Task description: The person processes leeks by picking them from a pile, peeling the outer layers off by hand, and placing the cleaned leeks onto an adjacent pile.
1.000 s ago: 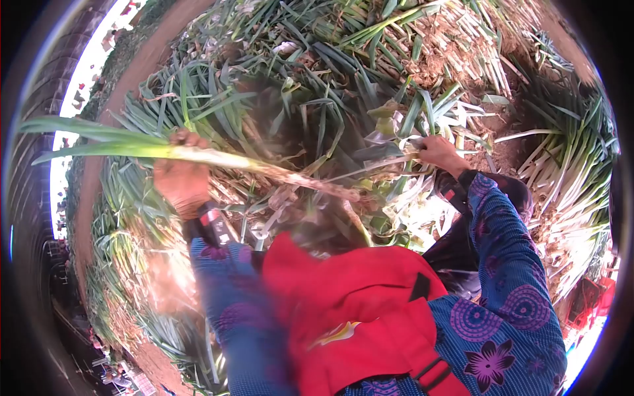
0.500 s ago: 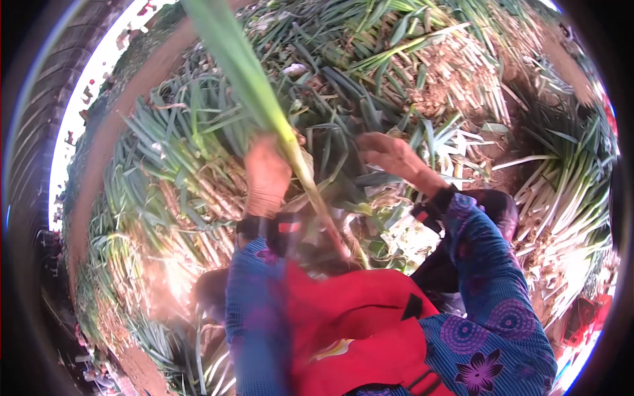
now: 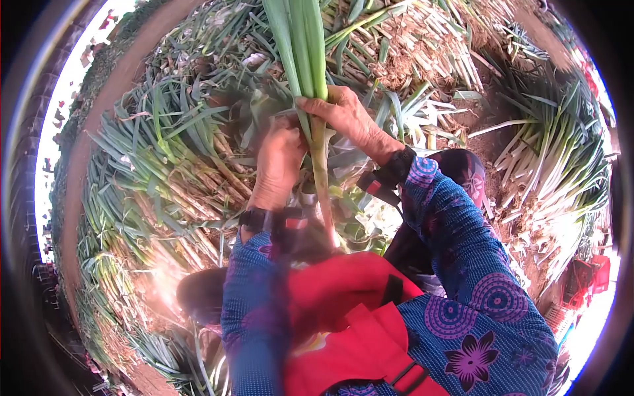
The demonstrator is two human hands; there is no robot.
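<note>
A large green onion (image 3: 319,168) stands nearly upright before me, its broad green leaves rising to the top of the view and its pale stalk running down toward the red apron. My right hand (image 3: 349,121) is closed around it where leaves meet stalk, thumb across the front. Beside the stalk on the other side, my left hand (image 3: 279,162) is a closed, slightly blurred fist at the base of an outer leaf. Its fingertips are partly hidden. Loose peeled leaves (image 3: 360,208) lie below the hands.
Unpeeled green onions (image 3: 191,175) lie in a wide heap on the left. Cleaned ones with white stalks (image 3: 551,178) are piled at right. More onions with rooty ends (image 3: 422,59) lie at the back. A red apron (image 3: 350,297) covers my lap.
My right hand has come in from the right and closed on the green onion. The onion has swung from a leftward lean to nearly upright, with my left hand staying beside it.
</note>
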